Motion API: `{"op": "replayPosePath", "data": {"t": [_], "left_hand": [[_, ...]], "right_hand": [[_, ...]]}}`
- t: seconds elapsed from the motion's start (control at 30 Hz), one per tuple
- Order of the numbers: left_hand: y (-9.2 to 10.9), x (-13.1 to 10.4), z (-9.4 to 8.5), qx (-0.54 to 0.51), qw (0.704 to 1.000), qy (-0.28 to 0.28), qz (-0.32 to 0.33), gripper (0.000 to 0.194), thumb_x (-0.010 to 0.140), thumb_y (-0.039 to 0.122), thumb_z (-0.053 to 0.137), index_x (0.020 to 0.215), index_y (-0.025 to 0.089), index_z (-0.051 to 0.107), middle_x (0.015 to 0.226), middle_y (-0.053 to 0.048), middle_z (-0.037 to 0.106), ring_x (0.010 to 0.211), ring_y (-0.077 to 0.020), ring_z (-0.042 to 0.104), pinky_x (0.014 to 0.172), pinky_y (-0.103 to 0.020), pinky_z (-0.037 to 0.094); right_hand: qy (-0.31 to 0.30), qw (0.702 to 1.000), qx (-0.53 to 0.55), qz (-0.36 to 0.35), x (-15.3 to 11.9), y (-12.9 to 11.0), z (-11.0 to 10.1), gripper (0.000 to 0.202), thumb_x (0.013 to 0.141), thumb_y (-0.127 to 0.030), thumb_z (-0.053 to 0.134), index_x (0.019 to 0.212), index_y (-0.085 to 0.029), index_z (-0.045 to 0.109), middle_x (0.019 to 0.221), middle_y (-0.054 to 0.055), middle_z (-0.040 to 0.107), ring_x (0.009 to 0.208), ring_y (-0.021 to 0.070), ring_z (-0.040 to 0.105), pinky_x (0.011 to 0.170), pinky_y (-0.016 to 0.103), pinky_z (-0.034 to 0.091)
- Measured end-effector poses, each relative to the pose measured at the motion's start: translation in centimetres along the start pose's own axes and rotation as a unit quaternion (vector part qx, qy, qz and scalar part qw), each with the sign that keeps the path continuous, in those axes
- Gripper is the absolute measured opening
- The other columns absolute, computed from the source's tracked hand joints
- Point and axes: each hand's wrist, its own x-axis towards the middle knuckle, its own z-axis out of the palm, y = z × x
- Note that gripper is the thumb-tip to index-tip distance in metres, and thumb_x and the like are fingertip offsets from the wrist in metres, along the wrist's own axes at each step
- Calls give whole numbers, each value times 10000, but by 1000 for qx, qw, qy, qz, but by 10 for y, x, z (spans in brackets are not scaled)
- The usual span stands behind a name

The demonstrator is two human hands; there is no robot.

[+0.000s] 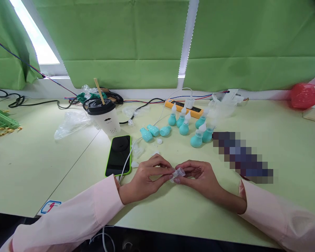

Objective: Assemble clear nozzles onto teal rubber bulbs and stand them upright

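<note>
Between my two hands, low over the table's front part, is a small clear plastic piece (179, 172) with a round open end. My left hand (153, 175) pinches its left side with thumb and fingertips. From the other side, my right hand (199, 176) grips it between thumb and fingers. Beyond my hands, several teal bulb-shaped pieces (184, 128) stand upright, most with whitish pointed tips. To their left, teal pieces (146, 134) lie on their sides, near a small white cap (159, 141). More small translucent bits (134, 164) lie just behind my left hand.
A phone (118, 154) with a white cable lies left of my hands, in front of a lidded cup (107, 122). An orange power strip (196, 111) and plastic bags (224, 105) are at the back. A pixelated dark object (241, 155) lies right.
</note>
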Motion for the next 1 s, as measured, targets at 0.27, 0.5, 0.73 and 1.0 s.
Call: {"op": "replayPosePath", "data": {"t": [0.27,0.5,0.73,1.0], "left_hand": [[8,1,-7,-19,994,-100,-50,248,766,145,488,985,153,603,830,-72,482,768,-150,476,685,-295,426],[9,2,-14,-57,980,-169,-88,327,811,197,429,1123,233,521,860,-49,446,805,-152,445,740,-305,389],[8,-3,-12,-5,988,-130,-81,404,871,286,292,1273,251,311,952,-58,381,874,-166,395,807,-352,364],[9,-3,-7,150,972,-173,-46,397,870,259,282,1264,241,331,951,-81,367,914,-192,372,800,-378,388]], "right_hand": [[26,1000,17,1,1,5,-3,228,502,-252,744,688,-183,632,684,37,685,651,204,647,610,320,539],[38,999,13,-13,1,3,-2,216,515,-244,739,685,-201,614,709,31,683,679,199,644,639,324,534],[20,998,44,-36,4,2,-3,201,534,-210,728,666,-188,578,689,13,662,661,161,630,630,287,528],[23,999,33,-6,4,5,-3,224,531,-254,727,635,-181,541,643,14,665,630,169,637,612,300,527]]}}
